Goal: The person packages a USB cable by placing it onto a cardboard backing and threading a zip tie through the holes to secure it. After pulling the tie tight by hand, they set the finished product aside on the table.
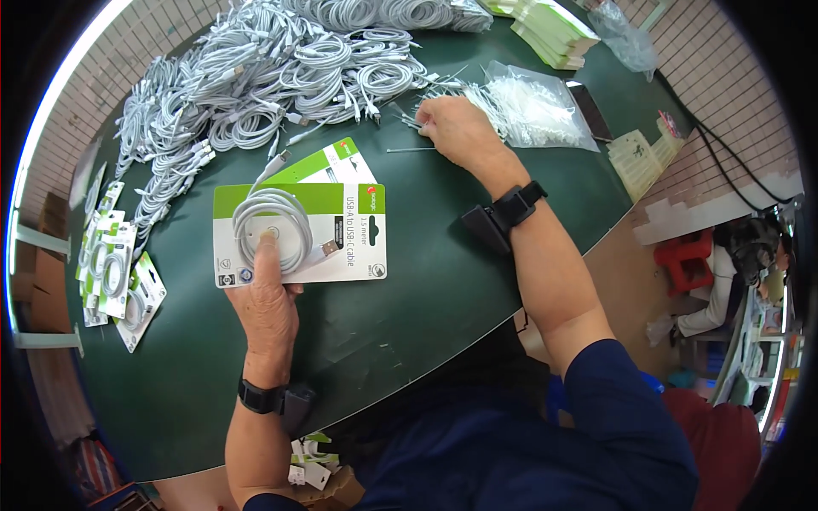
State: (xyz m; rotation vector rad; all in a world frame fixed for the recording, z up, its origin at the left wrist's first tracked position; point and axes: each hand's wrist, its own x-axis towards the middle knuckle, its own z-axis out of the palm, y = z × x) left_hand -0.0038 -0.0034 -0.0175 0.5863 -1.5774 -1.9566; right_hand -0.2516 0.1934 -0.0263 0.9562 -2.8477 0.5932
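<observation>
My left hand (pixel 267 311) grips a green and white backing card (pixel 328 213), its thumb pressing a coiled white USB cable (pixel 298 223) flat against the card's front. One plug of the cable lies on the card and the other end sticks up past its top edge. Behind it a second card (pixel 345 160) rests on the table. Farther right, my right hand (pixel 456 128) is at the edge of a loose heap of thin white cable ties (pixel 481 100). Its fingers are curled together, and what is between the fingertips is hidden. A single tie (pixel 411 151) lies just below them.
A big pile of coiled cables (pixel 256 77) covers the table's far left. Carded cables (pixel 111 264) lie at the left edge. Back right are a bag of ties (pixel 541 106), a stack of cards (pixel 554 34) and a dark phone (pixel 590 111). Another person's sleeve (pixel 709 298) shows at right.
</observation>
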